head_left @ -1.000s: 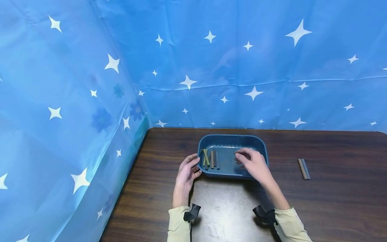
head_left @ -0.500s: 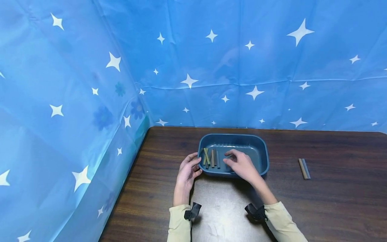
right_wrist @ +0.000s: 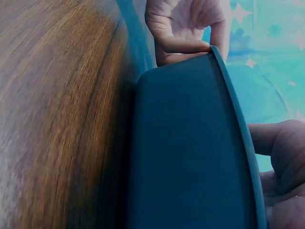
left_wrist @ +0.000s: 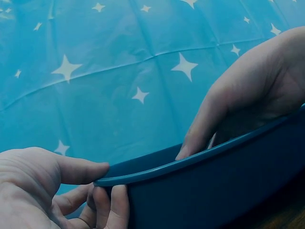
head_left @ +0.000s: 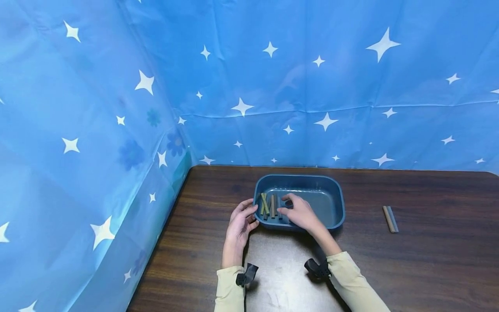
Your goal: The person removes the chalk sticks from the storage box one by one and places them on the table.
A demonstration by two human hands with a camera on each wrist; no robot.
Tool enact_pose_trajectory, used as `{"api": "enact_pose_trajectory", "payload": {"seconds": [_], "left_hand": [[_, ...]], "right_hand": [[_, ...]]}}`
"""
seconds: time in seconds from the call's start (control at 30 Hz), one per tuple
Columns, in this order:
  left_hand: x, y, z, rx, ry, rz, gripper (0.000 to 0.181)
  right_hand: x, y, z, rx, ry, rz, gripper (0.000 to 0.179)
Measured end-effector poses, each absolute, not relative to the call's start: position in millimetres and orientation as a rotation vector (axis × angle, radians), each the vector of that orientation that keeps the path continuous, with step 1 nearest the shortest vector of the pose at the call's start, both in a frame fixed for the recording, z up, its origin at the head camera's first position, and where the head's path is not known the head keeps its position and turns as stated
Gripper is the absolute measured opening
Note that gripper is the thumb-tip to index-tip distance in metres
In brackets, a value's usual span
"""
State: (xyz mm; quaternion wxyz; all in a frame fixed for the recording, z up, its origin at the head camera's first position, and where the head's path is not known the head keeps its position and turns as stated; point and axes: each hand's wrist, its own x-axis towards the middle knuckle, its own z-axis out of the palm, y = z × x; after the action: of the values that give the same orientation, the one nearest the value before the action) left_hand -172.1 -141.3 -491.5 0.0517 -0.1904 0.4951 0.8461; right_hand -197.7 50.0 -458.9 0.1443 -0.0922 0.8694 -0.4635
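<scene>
Left hand [head_left: 238,223] is at the left end of the blue tray [head_left: 325,207], forearm coming up from the near side; it pinches the rim, thumb on top and inside, other fingers bent against the outer wall. Tray sits on the table [head_left: 436,247]. Inside, at its left end: green sticks [head_left: 265,204], crossed; just right of them, brown sticks [head_left: 273,206] side by side; then a blue stick [head_left: 280,216], all running roughly front to back. Right hand [head_left: 299,212] reaches in over the near wall, angled in from the right, wrist above the rim, fingers bent and pointing left. Thumb and index part-open at the blue stick; can't tell if they have hold of it. Well right of the tray, tan stick [head_left: 388,219] and grey-blue stick [head_left: 394,219] lie together on the table.
</scene>
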Motion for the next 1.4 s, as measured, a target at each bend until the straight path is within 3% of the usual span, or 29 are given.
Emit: {"api": "enact_pose_trajectory", "payload": {"seconds": [0.97, 1.4], "left_hand": [[-172.1, -139.8, -490.9, -0.561, 1.531, 2.548, 0.023], [-170.4, -140.5, -489.9, -0.558, 1.528, 2.556, 0.023]], "right_hand": [[-227.1, 12.4, -471.3, -0.343, 2.566, -1.140, 0.055], [-232.1, 2.9, -478.2, -0.333, 2.543, -1.215, 0.045]]}}
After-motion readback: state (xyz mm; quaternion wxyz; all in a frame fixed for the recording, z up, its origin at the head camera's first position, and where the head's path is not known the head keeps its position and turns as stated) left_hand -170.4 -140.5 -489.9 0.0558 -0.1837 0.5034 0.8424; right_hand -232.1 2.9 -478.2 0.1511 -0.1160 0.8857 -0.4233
